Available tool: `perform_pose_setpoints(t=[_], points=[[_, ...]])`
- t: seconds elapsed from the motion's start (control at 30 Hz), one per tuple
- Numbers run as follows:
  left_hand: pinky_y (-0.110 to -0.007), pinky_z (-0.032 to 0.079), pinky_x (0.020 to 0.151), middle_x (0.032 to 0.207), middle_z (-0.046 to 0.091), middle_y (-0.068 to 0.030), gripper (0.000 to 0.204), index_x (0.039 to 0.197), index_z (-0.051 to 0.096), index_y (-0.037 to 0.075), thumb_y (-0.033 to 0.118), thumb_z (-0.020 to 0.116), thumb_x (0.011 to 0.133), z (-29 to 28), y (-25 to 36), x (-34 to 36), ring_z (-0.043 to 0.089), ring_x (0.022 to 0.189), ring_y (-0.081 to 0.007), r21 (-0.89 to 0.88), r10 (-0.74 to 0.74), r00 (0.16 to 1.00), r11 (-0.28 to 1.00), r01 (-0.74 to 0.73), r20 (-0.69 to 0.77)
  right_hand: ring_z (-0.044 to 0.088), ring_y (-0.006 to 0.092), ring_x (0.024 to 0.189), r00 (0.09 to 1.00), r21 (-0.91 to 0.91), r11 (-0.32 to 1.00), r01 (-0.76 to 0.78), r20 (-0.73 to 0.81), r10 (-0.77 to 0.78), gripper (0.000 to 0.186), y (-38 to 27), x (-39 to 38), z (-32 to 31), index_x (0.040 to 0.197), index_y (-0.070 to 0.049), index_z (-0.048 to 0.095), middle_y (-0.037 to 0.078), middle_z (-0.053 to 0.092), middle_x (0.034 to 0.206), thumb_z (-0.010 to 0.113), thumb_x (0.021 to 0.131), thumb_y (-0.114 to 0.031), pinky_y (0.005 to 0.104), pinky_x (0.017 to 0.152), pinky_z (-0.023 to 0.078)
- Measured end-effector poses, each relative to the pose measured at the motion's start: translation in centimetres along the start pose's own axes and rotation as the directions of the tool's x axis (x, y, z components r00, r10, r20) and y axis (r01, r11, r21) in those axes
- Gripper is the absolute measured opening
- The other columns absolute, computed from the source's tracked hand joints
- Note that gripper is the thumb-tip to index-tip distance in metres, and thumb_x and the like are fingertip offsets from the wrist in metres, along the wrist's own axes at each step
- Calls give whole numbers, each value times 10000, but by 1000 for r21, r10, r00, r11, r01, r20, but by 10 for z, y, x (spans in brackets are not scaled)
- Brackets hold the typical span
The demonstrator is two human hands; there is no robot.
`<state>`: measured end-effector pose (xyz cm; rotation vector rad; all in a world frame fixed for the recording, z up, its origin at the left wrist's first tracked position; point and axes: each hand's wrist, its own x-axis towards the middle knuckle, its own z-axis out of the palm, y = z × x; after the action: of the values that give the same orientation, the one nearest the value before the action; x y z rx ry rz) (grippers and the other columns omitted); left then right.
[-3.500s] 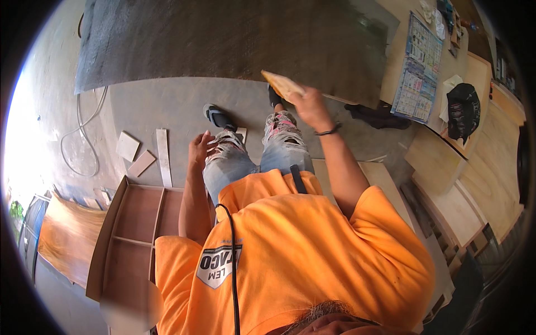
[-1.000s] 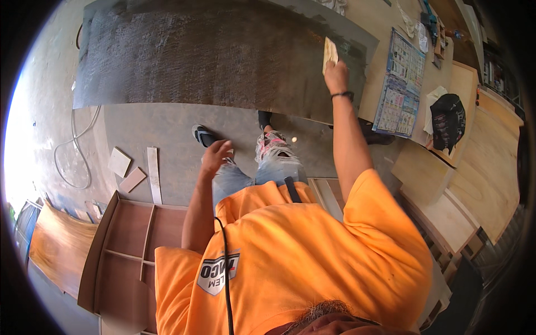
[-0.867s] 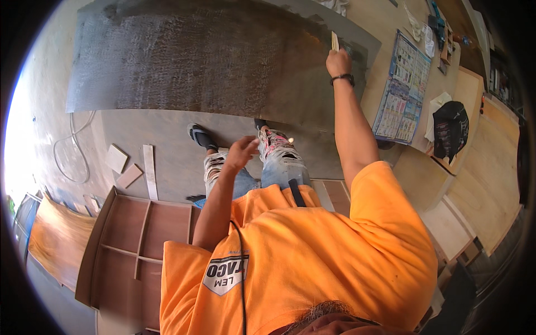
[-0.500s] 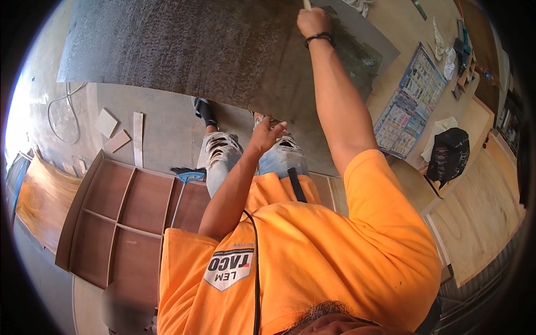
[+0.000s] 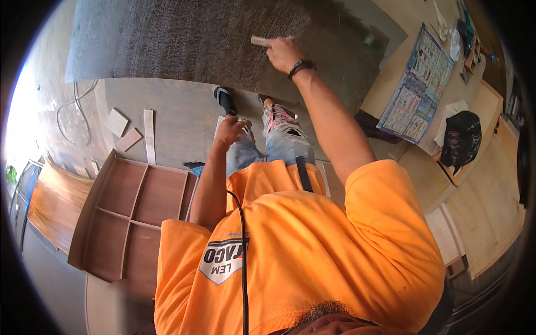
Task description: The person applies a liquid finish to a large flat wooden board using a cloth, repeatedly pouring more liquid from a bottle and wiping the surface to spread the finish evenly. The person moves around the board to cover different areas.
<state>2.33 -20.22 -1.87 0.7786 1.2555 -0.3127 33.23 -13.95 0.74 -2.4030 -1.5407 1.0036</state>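
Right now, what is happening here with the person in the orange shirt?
A person stands over a large dark panel and presses a small flat light-coloured block, held in the right hand, against its surface. The left hand holds nothing and rests near the left thigh. A brown shelf unit lies on the floor to the left, with small board offcuts beside it.

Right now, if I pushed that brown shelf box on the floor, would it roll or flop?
Probably neither. The shelf box lies flat on the floor, so it would likely slide. Its straight board walls and dividers look stiff, and being big, probably heavy.
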Motion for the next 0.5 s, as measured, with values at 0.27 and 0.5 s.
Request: perform_pose_setpoints(t=[0.27, 0.5], points=[[-370, 529, 690, 1123, 621, -152, 585, 1347, 401, -73, 231, 603, 890, -107, -32, -45, 637, 896, -239, -10, -157, 972, 987, 158, -177, 615, 320, 955, 992, 29, 1000, 11, -129, -8, 202, -43, -97, 82, 982, -114, 641, 110, 649, 973, 571, 817, -205, 487, 805, 460], [-408, 515, 795, 1195, 588, -122, 590, 1334, 442, -13, 321, 614, 879, -150, -49, -60, 629, 991, -270, 42, -149, 972, 986, 159, -181, 612, 317, 942, 993, 106, 993, -47, -105, 58, 231, -68, -162, 124, 1037, -104, 631, 123, 652, 970, 532, 834, -155, 486, 800, 446]])
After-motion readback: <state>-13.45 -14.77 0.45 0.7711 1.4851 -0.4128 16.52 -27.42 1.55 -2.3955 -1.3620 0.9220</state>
